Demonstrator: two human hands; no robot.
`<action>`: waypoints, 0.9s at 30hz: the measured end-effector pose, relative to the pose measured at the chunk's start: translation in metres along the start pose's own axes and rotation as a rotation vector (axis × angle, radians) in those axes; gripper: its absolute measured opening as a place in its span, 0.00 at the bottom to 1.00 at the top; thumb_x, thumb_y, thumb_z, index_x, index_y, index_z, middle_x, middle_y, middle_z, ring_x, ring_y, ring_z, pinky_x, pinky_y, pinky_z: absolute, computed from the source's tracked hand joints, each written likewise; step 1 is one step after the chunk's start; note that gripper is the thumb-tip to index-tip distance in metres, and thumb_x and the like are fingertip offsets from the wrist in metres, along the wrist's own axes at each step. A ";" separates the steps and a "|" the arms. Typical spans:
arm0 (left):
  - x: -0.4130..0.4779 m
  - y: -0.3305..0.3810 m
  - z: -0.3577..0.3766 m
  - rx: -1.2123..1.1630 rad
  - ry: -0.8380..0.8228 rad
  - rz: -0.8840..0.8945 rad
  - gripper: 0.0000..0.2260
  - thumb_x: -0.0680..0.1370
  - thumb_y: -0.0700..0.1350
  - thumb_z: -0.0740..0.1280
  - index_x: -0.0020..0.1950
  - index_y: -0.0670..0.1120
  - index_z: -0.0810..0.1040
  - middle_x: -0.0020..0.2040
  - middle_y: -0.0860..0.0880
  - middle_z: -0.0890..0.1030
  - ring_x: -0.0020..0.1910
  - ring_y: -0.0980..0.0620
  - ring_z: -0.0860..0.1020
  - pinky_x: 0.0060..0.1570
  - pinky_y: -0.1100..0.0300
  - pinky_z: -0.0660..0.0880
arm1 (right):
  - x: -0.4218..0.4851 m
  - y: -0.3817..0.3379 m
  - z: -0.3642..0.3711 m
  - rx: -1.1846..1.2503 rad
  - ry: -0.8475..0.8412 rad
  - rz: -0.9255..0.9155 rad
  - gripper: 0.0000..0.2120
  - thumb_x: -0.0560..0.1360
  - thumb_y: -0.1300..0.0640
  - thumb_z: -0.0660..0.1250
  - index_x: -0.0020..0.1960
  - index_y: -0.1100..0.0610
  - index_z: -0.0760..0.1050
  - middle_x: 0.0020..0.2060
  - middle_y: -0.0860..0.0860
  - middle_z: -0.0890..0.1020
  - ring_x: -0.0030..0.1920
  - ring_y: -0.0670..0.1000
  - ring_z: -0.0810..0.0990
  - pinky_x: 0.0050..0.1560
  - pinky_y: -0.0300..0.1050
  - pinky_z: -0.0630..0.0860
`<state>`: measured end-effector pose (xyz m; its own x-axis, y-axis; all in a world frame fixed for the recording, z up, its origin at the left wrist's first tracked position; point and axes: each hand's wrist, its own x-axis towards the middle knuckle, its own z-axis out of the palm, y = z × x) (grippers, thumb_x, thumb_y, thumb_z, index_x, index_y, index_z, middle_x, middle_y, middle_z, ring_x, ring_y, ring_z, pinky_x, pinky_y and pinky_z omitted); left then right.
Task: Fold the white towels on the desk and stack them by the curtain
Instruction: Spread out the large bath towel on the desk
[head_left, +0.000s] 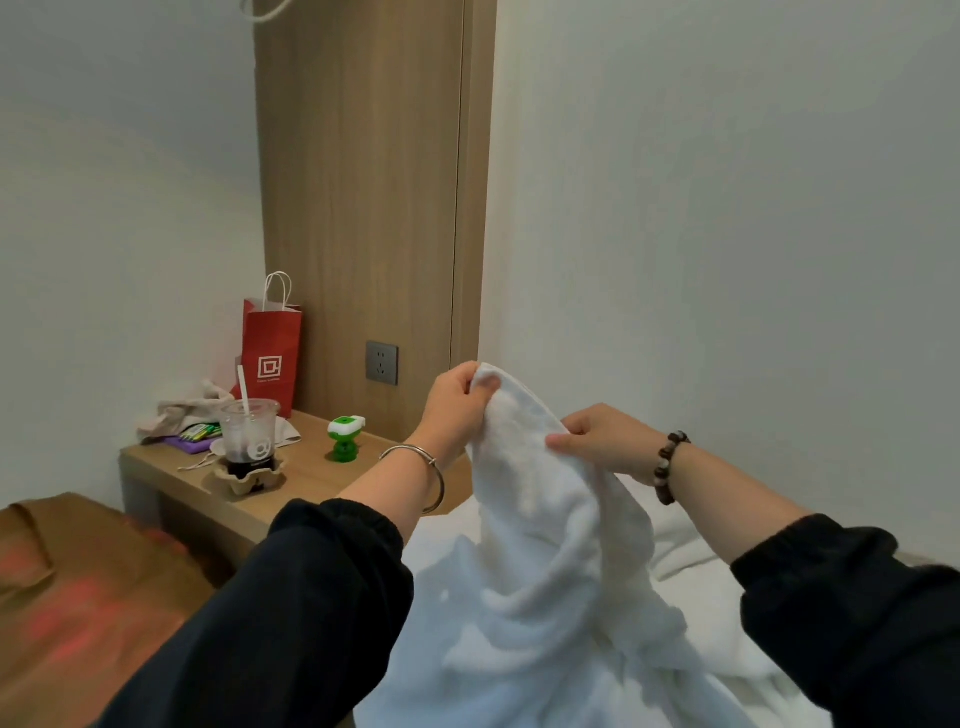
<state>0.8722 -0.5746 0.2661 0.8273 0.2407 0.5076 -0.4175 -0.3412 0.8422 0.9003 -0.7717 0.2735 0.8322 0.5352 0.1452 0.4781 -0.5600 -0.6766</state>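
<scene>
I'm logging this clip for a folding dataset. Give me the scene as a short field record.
white towel: held up, unfolded, bottom bunched
left hand: grips its top edge
right hand: pinches the same edge, lower
desk: red paper bag, plastic cup with straw, green gadget
wrists: silver bangle left, bead bracelet right

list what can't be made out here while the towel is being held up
1. White terry towel, pinched by the left hand and right hand: head view, its lower end runs off the bottom edge.
2. Red paper bag: head view, the print under its logo is too small.
3. Brown cloth, lower left: head view, blurred.
4. Wooden desk: head view, its right end is hidden by the left forearm and the towel.
</scene>
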 end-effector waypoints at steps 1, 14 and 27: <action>0.000 -0.002 0.001 0.021 0.029 0.011 0.12 0.81 0.43 0.60 0.46 0.35 0.75 0.37 0.44 0.73 0.36 0.52 0.68 0.35 0.60 0.66 | 0.000 0.000 0.003 -0.060 0.062 0.018 0.15 0.77 0.53 0.66 0.36 0.60 0.73 0.30 0.50 0.72 0.28 0.45 0.69 0.28 0.35 0.65; 0.011 -0.036 0.027 0.108 0.343 -0.085 0.09 0.82 0.46 0.58 0.44 0.47 0.73 0.37 0.53 0.74 0.37 0.59 0.71 0.33 0.65 0.65 | 0.003 0.043 0.025 -0.439 0.202 0.217 0.07 0.71 0.58 0.62 0.38 0.52 0.64 0.37 0.50 0.74 0.37 0.52 0.73 0.31 0.43 0.63; 0.079 -0.163 0.069 0.383 0.313 -0.099 0.09 0.82 0.48 0.57 0.42 0.47 0.67 0.35 0.53 0.73 0.34 0.53 0.71 0.30 0.58 0.64 | 0.084 0.134 0.037 -0.235 0.502 0.212 0.12 0.74 0.60 0.65 0.52 0.49 0.65 0.44 0.46 0.72 0.41 0.51 0.74 0.39 0.45 0.70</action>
<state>1.0318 -0.5627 0.1566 0.6794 0.5297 0.5079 -0.1260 -0.5976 0.7918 1.0238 -0.7786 0.1686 0.9199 0.0638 0.3869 0.2889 -0.7775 -0.5586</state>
